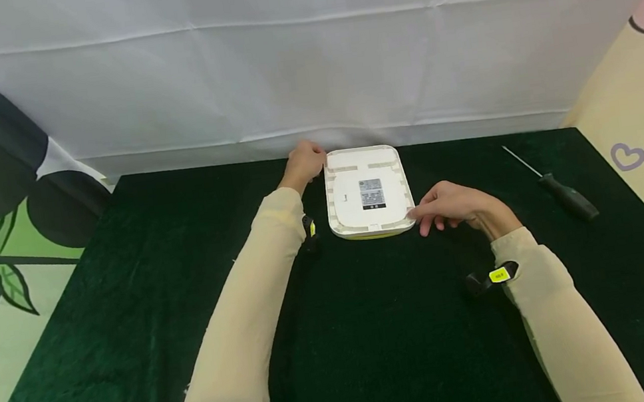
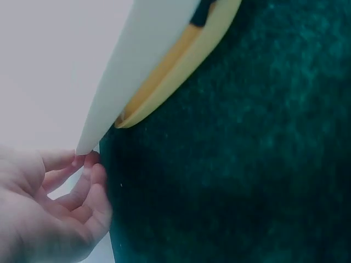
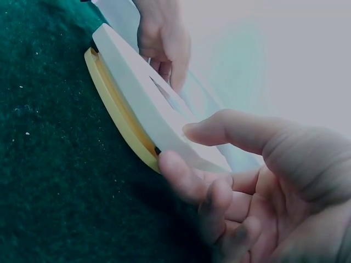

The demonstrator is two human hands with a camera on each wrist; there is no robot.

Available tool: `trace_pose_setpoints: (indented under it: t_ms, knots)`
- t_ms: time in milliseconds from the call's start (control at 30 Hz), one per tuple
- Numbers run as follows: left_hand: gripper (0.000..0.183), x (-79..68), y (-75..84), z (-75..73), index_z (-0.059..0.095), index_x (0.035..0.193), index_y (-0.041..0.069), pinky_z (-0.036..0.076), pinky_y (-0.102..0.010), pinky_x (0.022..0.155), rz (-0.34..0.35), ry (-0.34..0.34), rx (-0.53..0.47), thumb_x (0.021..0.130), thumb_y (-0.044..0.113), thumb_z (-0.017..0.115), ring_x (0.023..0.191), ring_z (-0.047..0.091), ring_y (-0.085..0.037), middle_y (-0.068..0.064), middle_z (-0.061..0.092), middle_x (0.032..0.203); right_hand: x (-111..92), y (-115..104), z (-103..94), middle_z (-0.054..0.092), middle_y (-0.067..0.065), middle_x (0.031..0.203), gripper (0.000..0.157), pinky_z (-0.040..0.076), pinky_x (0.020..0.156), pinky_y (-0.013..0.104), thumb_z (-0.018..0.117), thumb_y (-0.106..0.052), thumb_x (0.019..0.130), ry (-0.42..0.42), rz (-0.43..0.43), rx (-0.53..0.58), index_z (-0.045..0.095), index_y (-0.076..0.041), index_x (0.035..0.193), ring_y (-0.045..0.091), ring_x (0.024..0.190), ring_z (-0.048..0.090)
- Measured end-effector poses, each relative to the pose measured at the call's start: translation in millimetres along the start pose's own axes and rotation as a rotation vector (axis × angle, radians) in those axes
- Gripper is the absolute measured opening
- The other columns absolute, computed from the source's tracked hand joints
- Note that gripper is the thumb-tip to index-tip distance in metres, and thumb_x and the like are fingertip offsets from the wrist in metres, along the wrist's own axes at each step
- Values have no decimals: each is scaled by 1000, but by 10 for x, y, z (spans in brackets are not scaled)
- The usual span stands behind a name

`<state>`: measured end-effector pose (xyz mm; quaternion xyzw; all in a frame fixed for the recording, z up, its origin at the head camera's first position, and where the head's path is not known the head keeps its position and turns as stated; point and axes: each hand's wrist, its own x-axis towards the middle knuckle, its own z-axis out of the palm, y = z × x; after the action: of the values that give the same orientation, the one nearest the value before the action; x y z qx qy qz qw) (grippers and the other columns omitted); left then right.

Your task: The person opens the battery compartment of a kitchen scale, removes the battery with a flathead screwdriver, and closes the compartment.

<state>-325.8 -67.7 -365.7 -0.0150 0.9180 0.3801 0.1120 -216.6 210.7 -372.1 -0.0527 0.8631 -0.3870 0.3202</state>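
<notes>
A white plastic cover (image 1: 348, 191) with rounded corners and a printed label (image 1: 372, 193) lies over a yellow shell (image 2: 181, 76), near the back edge of the table. Between cover and shell a gap shows in both wrist views, with a small dark piece inside it. My left hand (image 1: 306, 161) pinches the cover's far left corner between thumb and fingertips. At the near right corner my right hand (image 1: 454, 203) grips the cover, thumb (image 3: 211, 129) on top and index finger (image 3: 178, 170) at the edge below. What lies inside the shell is hidden.
A screwdriver (image 1: 569, 196) with a dark handle lies on the right part of the dark green tablecloth (image 1: 387, 340). White cloth (image 1: 306, 75) hangs right behind the table. Tiny light specks (image 1: 187, 388) show beside the left sleeve.
</notes>
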Motion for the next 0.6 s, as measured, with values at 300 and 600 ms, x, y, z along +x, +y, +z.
trace_pose_setpoints:
  t_ms: [300, 600]
  knots:
    - [26, 18, -169, -134, 69, 109, 6, 43, -28, 60, -25, -27, 3, 99, 17, 47, 75, 56, -19, -8, 62, 88, 47, -4, -3, 69, -3, 72, 38, 36, 53, 24, 59, -34, 96, 46, 39, 97, 65, 0, 112, 11, 59, 54]
    - [20, -97, -369, -213, 67, 101, 7, 43, -27, 59, -48, -33, -4, 97, 21, 53, 75, 58, -16, -7, 68, 95, 88, -19, 19, 67, -4, 74, 38, 39, 57, 25, 58, -31, 96, 156, 65, 161, 62, 2, 113, 11, 63, 56]
